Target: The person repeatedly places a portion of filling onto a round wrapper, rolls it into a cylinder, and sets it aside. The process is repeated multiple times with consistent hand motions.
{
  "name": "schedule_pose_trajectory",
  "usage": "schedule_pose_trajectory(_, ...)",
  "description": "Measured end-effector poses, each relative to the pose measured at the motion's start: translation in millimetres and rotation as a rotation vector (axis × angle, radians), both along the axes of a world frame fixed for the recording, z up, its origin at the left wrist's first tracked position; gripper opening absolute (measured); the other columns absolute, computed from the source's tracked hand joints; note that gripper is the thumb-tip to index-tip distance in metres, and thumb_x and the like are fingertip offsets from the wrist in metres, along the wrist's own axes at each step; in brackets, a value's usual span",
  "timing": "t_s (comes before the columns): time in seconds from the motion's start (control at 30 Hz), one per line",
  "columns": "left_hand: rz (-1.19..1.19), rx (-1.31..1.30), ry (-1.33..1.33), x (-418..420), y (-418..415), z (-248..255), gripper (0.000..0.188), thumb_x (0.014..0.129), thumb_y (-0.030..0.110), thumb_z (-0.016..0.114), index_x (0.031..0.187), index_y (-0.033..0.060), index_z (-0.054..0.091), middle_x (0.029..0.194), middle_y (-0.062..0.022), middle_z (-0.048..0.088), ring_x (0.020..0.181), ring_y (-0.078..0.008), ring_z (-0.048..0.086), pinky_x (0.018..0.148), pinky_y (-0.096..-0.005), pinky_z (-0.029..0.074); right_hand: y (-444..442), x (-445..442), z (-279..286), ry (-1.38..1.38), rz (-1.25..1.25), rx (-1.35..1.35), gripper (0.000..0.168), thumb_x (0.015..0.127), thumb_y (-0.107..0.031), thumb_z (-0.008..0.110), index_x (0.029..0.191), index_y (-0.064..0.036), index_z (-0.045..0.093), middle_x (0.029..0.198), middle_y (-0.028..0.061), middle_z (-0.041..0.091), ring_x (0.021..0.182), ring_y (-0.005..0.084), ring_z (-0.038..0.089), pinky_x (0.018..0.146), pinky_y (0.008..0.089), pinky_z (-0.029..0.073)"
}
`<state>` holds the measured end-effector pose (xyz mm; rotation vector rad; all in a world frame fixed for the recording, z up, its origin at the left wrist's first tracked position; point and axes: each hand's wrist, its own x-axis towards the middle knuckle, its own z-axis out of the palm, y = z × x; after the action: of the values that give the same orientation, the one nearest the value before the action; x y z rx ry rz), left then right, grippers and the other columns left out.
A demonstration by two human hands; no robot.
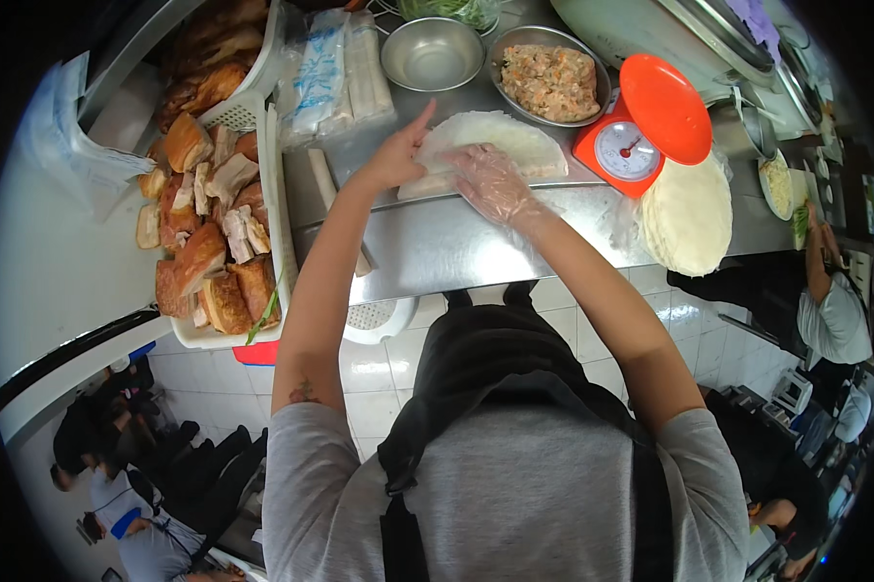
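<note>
A thin, pale round wrapper (509, 134) lies on the steel worktop, its near edge folded over into a flat roll. At its left edge is my bare left hand (397, 156), index finger stretched away from me and thumb towards the wrapper; the other fingers are partly hidden. My right hand (491, 182), in a clear plastic glove, grips the folded near edge, thumb on the near side and fingers over the top. Beyond the wrapper stands a steel bowl of minced filling (549, 81). To its left is another steel bowl (433, 54) with nothing in it.
An orange dial scale (626, 149) and a stack of round wrappers (687, 214) sit at right. On the left are a thin rolling pin (324, 178), packaged wrapped goods (335, 73) and a white crate (285, 240) of roast pork. Several other people stand around.
</note>
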<state>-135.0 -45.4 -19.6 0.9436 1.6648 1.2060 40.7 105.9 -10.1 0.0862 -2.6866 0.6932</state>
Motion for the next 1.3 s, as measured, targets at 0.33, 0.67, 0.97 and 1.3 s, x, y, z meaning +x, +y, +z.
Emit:
schedule_pose_trajectory(0.33, -0.116, -0.063, 0.035, -1.8, -4.1, 5.2, 0.111, 0.080, -0.011, 0.064, 0.165, 0.0204, 0.001, 0.140, -0.0078, 0.052, 0.126, -0.0179, 0.050, 0.113, -0.0336, 0.039, -7.0, 14.3, -0.4, -0.102, 0.065, 0.068, 0.028, 0.091, -0.022, 0.064, 0.114, -0.009, 0.069, 0.107, 0.0106, 0.066, 0.105, 0.0304, 0.060, 0.094, 0.0452, 0.048)
schedule_pose_trajectory(0.67, 0.035, -0.027, 0.075, 0.9, -1.7, -19.8, 0.078, 0.101, 0.011, 0.057, 0.164, 0.0092, 0.010, 0.132, -0.0119, 0.060, 0.118, -0.0184, 0.058, 0.104, -0.0309, 0.046, -33.3, 2.5, -7.9, -0.119, 0.053, 0.041, 0.028, 0.085, -0.026, 0.070, 0.106, -0.007, 0.070, 0.102, 0.0143, 0.065, 0.103, 0.0331, 0.061, 0.092, 0.0450, 0.050)
schedule_pose_trajectory(0.97, 0.118, -0.052, 0.141, 7.4, 9.4, -21.1, 0.086, 0.096, 0.010, 0.066, 0.164, 0.0161, 0.014, 0.127, -0.0106, 0.062, 0.110, -0.0164, 0.060, 0.101, -0.0300, 0.048, -51.1, 0.1, -5.9, -0.177, 0.096, 0.131, 0.032, 0.083, -0.034, 0.073, 0.104, -0.010, 0.070, 0.107, 0.0120, 0.067, 0.108, 0.0316, 0.062, 0.093, 0.0444, 0.051)
schedule_pose_trajectory(1.3, 0.058, -0.022, 0.364, 25.2, 5.6, 2.5, 0.122, 0.064, 0.007, 0.089, 0.163, 0.0159, 0.019, 0.129, -0.0125, 0.063, 0.110, -0.0250, 0.061, 0.102, -0.0349, 0.050, 42.4, 34.4, -7.6, -0.313, 0.093, 0.069, 0.033, 0.092, -0.031, 0.064, 0.122, -0.019, 0.070, 0.125, 0.0101, 0.066, 0.124, 0.0304, 0.057, 0.110, 0.0475, 0.042)
